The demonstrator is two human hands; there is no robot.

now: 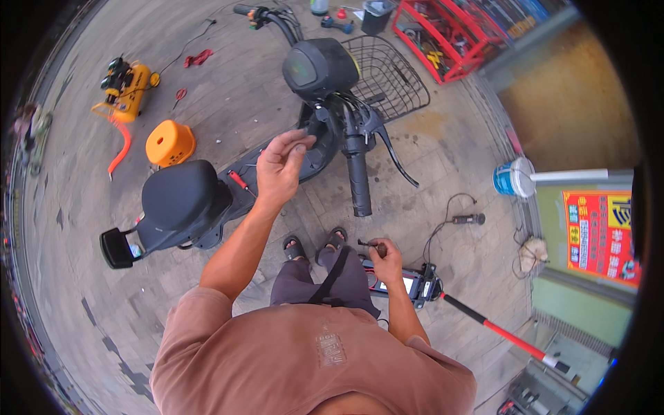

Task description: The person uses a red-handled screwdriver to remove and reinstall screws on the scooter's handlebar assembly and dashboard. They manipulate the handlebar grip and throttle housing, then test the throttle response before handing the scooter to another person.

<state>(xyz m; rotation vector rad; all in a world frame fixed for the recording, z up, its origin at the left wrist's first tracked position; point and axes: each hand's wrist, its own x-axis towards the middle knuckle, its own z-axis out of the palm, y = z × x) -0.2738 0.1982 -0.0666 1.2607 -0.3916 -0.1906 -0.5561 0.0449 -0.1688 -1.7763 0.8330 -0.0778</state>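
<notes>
A dark electric scooter stands across the floor before me, its black seat to the left and its headlight housing at the far side. My left hand is raised over the footboard near the steering column, thumb and fingers pinched together. Whatever they hold, if anything, is too small to make out. A red-handled screwdriver lies on the scooter just left of that hand. Low at my right side, my right hand is closed around a small dark part with a short black end; its kind is unclear.
A yellow air compressor and an orange stool stand left. Far right are a red tool rack and a blue-white bucket. By my right leg lies a device with a screen, near a red-black pole and a cable.
</notes>
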